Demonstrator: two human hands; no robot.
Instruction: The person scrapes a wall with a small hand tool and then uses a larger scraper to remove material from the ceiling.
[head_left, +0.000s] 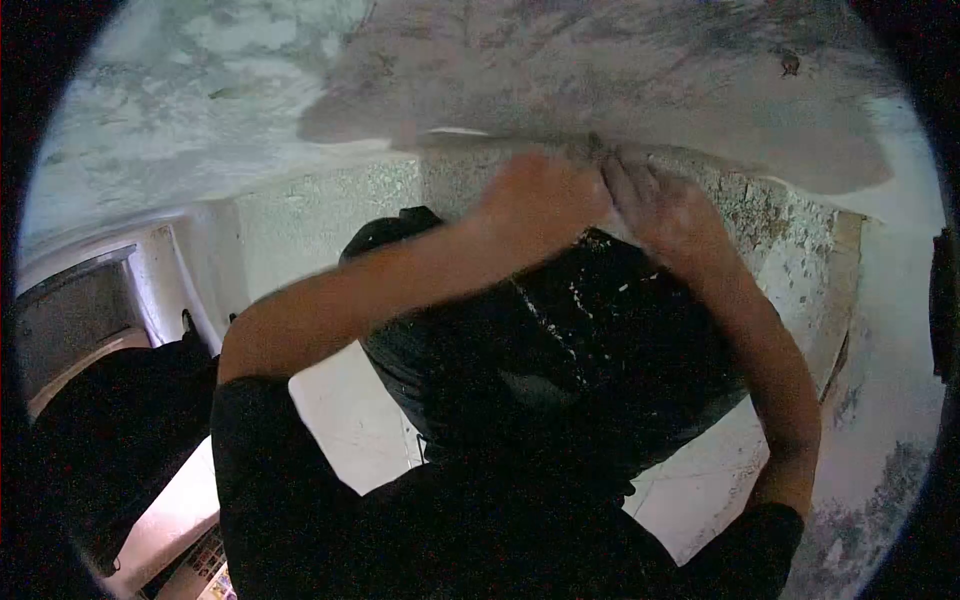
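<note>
My left hand (545,200) and my right hand (665,215) are close together above my lap, near the top centre of the view. Both are blurred by motion. The left one looks curled into a closed grip. Fingers of the right hand point up and bend towards the left hand. Something small and pale shows between the two hands, too blurred to make out. Below them, dark cloth (560,350) over my legs carries white flakes and streaks.
Ahead is a rough wall (330,210) with peeling paint, its damaged part (770,215) at the right. Another person's dark-clothed leg (130,420) is at the left. A pale tiled floor (350,420) and a crate-like object (205,562) show lower down.
</note>
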